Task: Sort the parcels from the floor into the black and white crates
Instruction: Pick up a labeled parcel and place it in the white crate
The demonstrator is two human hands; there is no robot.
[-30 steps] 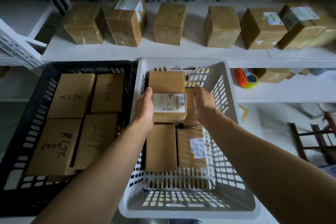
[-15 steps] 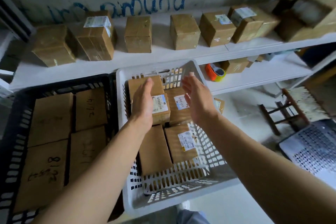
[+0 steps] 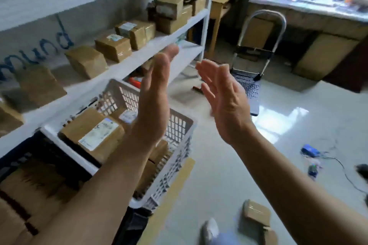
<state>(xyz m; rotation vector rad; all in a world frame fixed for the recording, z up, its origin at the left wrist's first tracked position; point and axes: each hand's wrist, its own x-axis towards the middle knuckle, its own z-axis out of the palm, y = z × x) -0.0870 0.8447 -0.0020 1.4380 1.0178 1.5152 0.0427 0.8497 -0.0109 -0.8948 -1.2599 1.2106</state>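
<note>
At the far left sits the black crate [image 3: 49, 151]. Brown parcels [image 3: 25, 195] lie flat inside it, but they look blurry. Behind it runs a long white shelf [image 3: 119, 69] with a row of brown boxes [image 3: 113, 45] on top.

Right beside the black crate is the white crate [image 3: 179, 139]. It holds more brown parcels. The top one, a parcel with a white label [image 3: 93, 131], lies on the others.

The left hand [image 3: 153, 101] is up in the air in front of the white crate. Its fingers are straight and it holds nothing. The right hand [image 3: 225, 101] is near it but not touching. Its fingers are loose and spread, and it holds nothing too. The two palms face each other.

Under the right arm, a small brown parcel [image 3: 256, 213] lies on the shiny floor [image 3: 219, 175], well apart from both crates. Far back stands a trolley [image 3: 258, 49] with a silver handle. At the right, a little blue thing [image 3: 310, 151] lies on the floor by a thin cable.
</note>
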